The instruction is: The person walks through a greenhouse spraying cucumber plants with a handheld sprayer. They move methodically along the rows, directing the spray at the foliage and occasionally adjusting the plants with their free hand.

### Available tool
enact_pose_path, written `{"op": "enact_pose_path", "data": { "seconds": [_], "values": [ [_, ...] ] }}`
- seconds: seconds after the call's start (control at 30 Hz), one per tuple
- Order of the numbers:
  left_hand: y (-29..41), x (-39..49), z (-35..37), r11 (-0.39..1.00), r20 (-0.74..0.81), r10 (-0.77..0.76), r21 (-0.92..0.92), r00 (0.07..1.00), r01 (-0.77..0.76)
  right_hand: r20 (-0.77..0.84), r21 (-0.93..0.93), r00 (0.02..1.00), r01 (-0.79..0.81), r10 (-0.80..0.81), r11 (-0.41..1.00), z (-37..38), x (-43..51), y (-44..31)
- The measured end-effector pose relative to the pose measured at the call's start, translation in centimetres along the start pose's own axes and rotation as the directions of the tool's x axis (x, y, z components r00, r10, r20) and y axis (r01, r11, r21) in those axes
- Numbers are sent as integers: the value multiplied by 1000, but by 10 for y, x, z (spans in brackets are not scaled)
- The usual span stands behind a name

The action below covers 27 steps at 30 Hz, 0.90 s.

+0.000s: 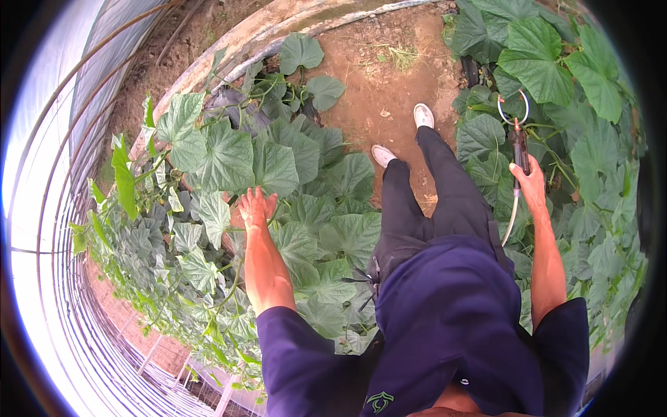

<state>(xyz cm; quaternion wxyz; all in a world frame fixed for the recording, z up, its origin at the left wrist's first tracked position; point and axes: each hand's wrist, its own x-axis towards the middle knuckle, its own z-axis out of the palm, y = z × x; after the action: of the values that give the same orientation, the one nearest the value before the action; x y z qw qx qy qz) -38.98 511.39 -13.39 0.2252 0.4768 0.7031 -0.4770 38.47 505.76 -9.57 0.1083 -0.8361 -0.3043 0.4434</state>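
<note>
My right hand (pixel 531 180) grips the dark handle of a hand-held sprayer (pixel 520 148), with my thumb laid along it. The tool ends in an open metal ring (pixel 527 107) bearing small copper-coloured tips. A pale hose (pixel 511 221) runs from its lower end towards my hip. Large green leaves of a cucumber-like vine (pixel 479 136) lie around the ring. On the other side, my left hand (pixel 255 208) reaches over the vines with fingers apart. Its fingertips are at the lower edge of a broad leaf (pixel 276 169); whether they touch it I cannot tell.
Between the two vine rows runs a bare soil path (pixel 375 83), where my shoes (pixel 424 114) stand. Curved greenhouse hoops (pixel 68 88) and plastic film wall off the left side. Cut grass (pixel 401 56) lies on the path ahead. Vine foliage (pixel 599 229) also crowds my right arm.
</note>
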Motion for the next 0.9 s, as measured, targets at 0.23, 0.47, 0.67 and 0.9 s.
{"op": "enact_pose_path", "data": {
  "seconds": [0.23,0.47,0.67,0.9],
  "values": [
    [36,-29,13,968,-303,150,-151,941,-203,75,-43,997,-29,33,999,-4,16,-69],
    [137,-86,-20,681,-517,435,-347,738,-644,-124,57,977,181,-172,982,-56,36,-159],
    [240,-153,-106,303,-323,480,-812,816,-499,-213,186,928,347,-307,919,-67,66,-202],
    [381,-243,-227,-98,-223,841,-959,494,-265,-149,228,880,474,-451,850,-9,63,-211]
  ]
}}
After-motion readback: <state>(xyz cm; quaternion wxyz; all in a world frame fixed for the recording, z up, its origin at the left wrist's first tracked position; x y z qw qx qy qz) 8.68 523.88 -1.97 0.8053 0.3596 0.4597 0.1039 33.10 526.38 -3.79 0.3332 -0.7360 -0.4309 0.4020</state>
